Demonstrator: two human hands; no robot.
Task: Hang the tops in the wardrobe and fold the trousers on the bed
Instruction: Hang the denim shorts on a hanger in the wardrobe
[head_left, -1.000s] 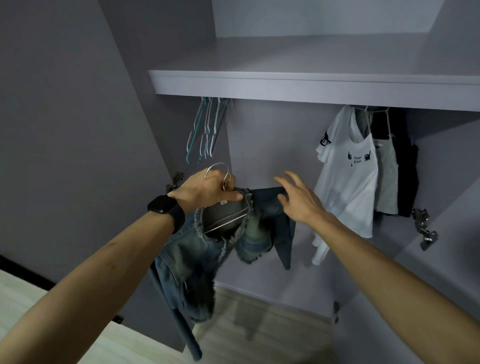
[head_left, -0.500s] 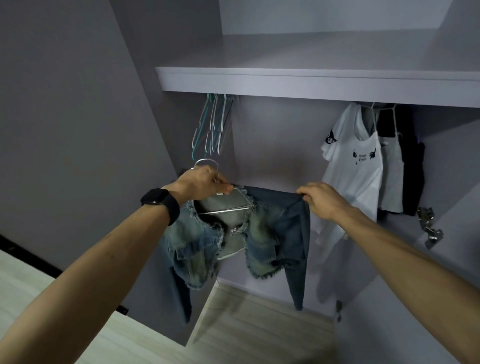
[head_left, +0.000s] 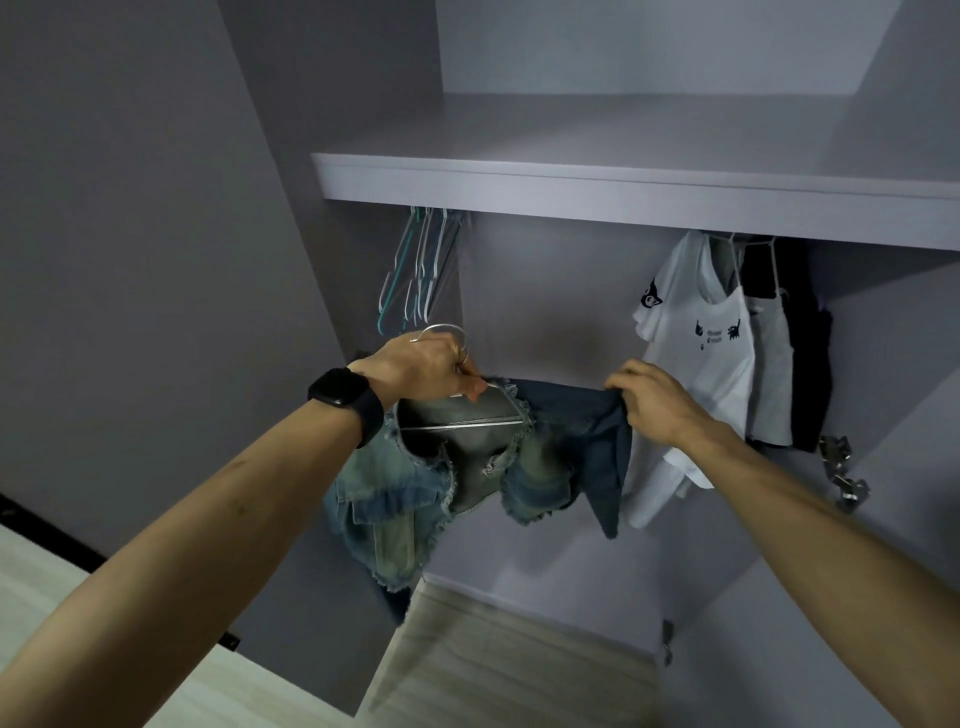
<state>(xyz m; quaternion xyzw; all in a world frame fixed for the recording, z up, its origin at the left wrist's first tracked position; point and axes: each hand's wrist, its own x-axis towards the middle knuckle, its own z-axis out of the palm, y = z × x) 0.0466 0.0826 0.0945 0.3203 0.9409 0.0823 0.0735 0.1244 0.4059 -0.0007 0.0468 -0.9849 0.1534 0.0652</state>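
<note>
While the left hand (head_left: 421, 366) grips the hook end of a thin silver wire hanger (head_left: 467, 425), the right hand (head_left: 654, 400) pinches the dark sleeve edge of a frayed faded-blue denim jacket (head_left: 410, 493), which seems only partly threaded onto it. The jacket is held below the grey wardrobe shelf (head_left: 571, 182), between bare wire hangers (head_left: 415, 275) and a white printed T-shirt (head_left: 701, 374).
</note>
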